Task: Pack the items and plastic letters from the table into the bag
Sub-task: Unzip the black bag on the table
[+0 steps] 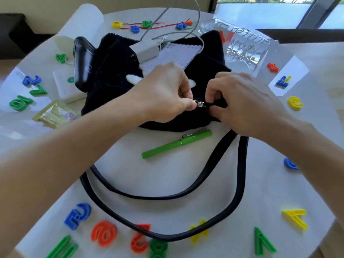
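In the middle of the frame the bag (111,75) is showing black, fuzzy plush cloth, its zipper pull (200,104) is glinting as polished metal, and its strap (240,183) below is looking smooth and faintly shiny, like leather. The green pen (167,146) is showing matt plastic with a bright metal clip (193,133), against the matt white surface (167,174). The orange numeral (104,233) at lower left is looking like smooth hard plastic, the pouch (245,47) at upper right is catching light as crinkled clear film, and the packet (54,116) at left is gleaming like gold foil.

White table (167,174) carried black bag (111,86) at ctr, green pen (176,144) just nearer, strap (243,161) looped twd near edge; coloured plastic numbers (104,233) scattered round edges.
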Motion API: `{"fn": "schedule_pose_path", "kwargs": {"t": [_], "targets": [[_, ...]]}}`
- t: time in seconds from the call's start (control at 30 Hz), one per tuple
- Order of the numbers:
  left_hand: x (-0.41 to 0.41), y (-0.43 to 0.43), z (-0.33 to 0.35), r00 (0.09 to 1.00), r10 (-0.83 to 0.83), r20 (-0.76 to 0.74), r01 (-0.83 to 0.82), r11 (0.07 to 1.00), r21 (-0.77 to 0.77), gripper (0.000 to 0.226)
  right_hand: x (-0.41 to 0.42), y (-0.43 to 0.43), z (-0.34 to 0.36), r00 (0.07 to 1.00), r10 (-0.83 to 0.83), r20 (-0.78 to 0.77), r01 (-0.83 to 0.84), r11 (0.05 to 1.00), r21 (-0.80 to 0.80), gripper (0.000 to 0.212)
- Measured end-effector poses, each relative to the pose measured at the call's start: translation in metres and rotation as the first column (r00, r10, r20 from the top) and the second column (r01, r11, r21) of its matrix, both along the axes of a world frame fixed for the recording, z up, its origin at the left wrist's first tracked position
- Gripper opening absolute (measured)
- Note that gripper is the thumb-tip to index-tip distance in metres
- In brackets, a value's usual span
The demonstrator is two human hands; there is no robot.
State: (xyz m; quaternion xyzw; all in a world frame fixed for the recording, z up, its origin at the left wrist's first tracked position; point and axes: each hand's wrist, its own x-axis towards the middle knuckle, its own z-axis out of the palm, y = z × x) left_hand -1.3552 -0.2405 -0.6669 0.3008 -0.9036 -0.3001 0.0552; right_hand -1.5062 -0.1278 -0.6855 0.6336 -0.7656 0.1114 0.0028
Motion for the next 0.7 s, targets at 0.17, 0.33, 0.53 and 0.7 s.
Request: {"fn": "schedule_pose_path", "kwargs": {"t": [0.17,0.33,0.53,0.7], "targets": [[0.027,-0.011,0.010,0.994,0.106,0.020,-0.103,0.989,-0.108,0.016,-0.001,0.000,0.002,0.997,-0.068,-0.020,0.068,0.998,0.000,0.020],[0.066,-0.026,0.018,0.972,0.233,-0.004,-0.231,0.960,-0.157,0.018,0.002,0.002,0.001,0.993,-0.114,-0.016,0.114,0.993,0.007,0.020],[0.100,-0.036,0.021,0.938,0.345,0.012,-0.341,0.931,-0.132,0.015,0.004,0.000,0.002,0.987,-0.162,-0.013,0.162,0.986,0.027,0.021],[0.123,-0.043,0.016,0.909,0.410,0.075,-0.401,0.910,-0.111,0.015,0.003,0.001,0.004,0.979,-0.206,0.001,0.206,0.978,0.038,0.024]]}}
